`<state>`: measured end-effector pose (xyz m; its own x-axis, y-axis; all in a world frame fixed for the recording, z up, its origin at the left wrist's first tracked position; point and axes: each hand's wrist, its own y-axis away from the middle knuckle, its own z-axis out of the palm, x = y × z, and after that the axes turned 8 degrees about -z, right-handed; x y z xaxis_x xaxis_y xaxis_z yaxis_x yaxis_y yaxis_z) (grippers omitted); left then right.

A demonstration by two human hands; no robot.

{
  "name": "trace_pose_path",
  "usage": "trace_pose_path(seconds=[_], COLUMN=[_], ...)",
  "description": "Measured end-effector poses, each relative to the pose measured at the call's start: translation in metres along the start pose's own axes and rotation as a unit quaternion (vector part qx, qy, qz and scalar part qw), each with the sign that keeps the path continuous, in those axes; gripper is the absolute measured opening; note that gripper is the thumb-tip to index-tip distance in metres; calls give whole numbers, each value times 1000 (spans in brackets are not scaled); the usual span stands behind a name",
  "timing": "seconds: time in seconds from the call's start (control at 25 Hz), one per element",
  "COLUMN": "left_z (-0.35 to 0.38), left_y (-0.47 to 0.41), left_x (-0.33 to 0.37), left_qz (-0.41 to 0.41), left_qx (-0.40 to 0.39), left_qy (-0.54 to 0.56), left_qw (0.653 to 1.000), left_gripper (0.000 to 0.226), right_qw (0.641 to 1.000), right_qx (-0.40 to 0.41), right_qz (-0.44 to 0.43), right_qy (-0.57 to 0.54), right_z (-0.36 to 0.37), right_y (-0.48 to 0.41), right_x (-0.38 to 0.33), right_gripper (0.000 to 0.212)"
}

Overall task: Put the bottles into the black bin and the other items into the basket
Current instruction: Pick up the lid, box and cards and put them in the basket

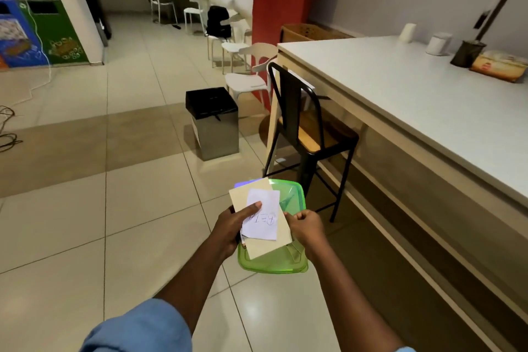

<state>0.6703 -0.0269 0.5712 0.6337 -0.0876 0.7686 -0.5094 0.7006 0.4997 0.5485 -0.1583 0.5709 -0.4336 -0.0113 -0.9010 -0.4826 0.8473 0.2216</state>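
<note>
The left hand [233, 227] is gripping the white note [264, 223] and beige card [268, 247], thumb on top, and the right hand [307, 227] is pinching the card's edge over the green basket [271, 266], so the fingers [298, 216] should be loosening together to drop both flat inside.

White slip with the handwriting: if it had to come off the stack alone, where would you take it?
Take the white slip by its free upper right corner, probably a thin pinch grip from the right. The left hand has its thumb across the slip's left side, pressing it to the cream envelope beneath; that corner lies uncovered.
</note>
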Motion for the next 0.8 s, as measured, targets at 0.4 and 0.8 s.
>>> trace_pose_path(seconds=[0.4, 0.8], left_z=[-109, -147], left_y=[-121, -305], left_x=[146, 279], left_qz=[1, 9], left_qx=[-7, 39], left_qy=[7, 5], left_qw=[1000, 999], left_gripper=[52, 48], right_qw=[999, 998], right_qx=[4, 23], right_qz=[-20, -9], right_qy=[-37, -63], right_z=[147, 252], right_y=[-115, -324], right_x=[-117, -195], right_gripper=[31, 30])
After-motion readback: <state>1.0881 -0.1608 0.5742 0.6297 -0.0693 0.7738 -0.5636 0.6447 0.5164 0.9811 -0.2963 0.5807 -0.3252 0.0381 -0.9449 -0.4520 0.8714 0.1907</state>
